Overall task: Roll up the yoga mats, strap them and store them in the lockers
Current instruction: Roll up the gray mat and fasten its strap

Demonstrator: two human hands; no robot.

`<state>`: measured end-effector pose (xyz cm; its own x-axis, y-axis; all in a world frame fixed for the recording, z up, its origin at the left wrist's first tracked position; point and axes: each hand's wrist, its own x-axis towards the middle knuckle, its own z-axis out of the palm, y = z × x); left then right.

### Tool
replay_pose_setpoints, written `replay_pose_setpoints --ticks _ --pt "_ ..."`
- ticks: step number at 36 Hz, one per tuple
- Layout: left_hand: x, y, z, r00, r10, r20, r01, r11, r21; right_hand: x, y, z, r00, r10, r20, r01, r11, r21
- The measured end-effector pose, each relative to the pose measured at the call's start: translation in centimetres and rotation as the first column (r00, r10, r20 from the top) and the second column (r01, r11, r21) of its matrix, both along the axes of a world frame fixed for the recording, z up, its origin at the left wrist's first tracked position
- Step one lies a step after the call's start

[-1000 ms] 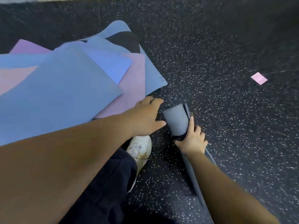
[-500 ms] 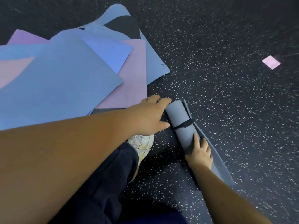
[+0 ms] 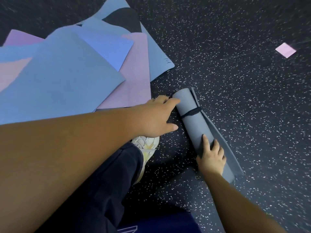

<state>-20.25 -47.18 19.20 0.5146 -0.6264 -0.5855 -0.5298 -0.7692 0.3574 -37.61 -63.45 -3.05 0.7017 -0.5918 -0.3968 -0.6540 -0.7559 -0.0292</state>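
Note:
A grey rolled yoga mat lies on the dark speckled floor, with a black strap around its upper part and a loose flap along its right side. My right hand grips the roll near its lower end, fingers curled over it. My left hand reaches toward the roll's upper end, its fingertips touching the end of the roll; the fingers look relaxed and hold nothing. Flat blue and lilac mats lie overlapped at the left.
My white shoe and dark trouser leg sit just below my left hand, close to the roll. A small pink square lies on the floor at the far right. Lockers are out of view.
The roll has come down from held up on end to lying on the floor. My right hand slid toward its lower end, baring the strap. My left hand has closed in on the upper end.

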Motion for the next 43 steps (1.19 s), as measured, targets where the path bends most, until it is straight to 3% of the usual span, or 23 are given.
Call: replay_pose_setpoints --ticks 12,22,30,36,43 --pt "0.2 -0.5 0.0 1.000 -0.011 0.020 0.012 0.999 -0.046 5.4 -4.7 0.3 0.999 -0.040 0.032 0.038 0.998 0.042" --pt "0.1 -0.3 -0.2 1.000 -0.016 0.020 0.016 0.999 -0.028 4.3 -3.7 0.8 1.000 0.016 -0.013 -0.015 0.998 0.062" --pt "0.1 0.3 0.9 0.999 0.031 0.017 -0.030 0.998 -0.049 3.0 -2.8 4.5 0.999 0.009 -0.036 -0.005 0.992 0.130" --pt "0.2 1.0 2.3 0.995 0.086 0.049 -0.078 0.985 -0.153 4.5 0.7 10.3 0.988 0.077 0.137 -0.098 0.982 0.159" --pt "0.4 5.0 5.4 0.966 0.226 0.124 -0.192 0.953 -0.236 8.0 5.7 18.2 0.912 0.177 0.371 -0.242 0.961 0.134"
